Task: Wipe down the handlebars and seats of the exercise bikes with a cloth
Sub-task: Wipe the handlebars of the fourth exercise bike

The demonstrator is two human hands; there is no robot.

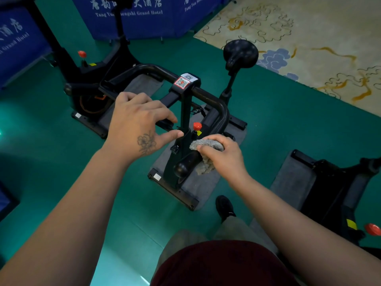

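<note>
A black exercise bike stands in front of me, its looped handlebar [208,96] carrying a QR sticker [182,82] at the middle. My right hand [222,155] grips a grey cloth [206,143] wrapped over the near right handlebar grip, whose rounded end [182,168] pokes out to the left. My left hand [140,124] sits over the left grip with fingers curled round it; the bar's tip shows between forefinger and thumb. The black seat [240,53] rises behind the handlebar, untouched.
A red knob [197,126] sits on the frame between my hands. A second bike [82,75] stands at the back left and a third [329,182] at the right, each on a grey mat. Blue banners [144,17] line the back; a patterned carpet [309,38] lies beyond the seat.
</note>
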